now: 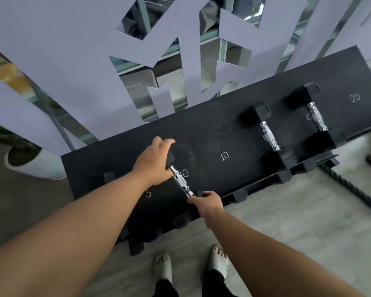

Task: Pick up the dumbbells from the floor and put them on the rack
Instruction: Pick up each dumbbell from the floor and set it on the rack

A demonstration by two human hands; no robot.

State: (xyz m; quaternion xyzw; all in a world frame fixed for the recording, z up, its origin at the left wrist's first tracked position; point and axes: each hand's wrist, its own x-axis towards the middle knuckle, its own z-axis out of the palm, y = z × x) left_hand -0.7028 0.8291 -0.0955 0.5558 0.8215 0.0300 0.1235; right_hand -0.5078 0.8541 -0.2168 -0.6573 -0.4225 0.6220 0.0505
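A black rack with white weight numbers lies in front of me. A dumbbell with a chrome handle and black hex heads rests at the rack's left part, over a "10" mark. My left hand covers and grips its far head. My right hand holds its near head at the rack's front edge. Two more dumbbells lie on the rack to the right: one in the middle-right, another further right near the "20" mark.
A white planter stands on the floor left of the rack. A thick dark rope runs across the grey floor at the right. A mirrored wall with pale panels rises behind the rack. My sandalled feet stand just before it.
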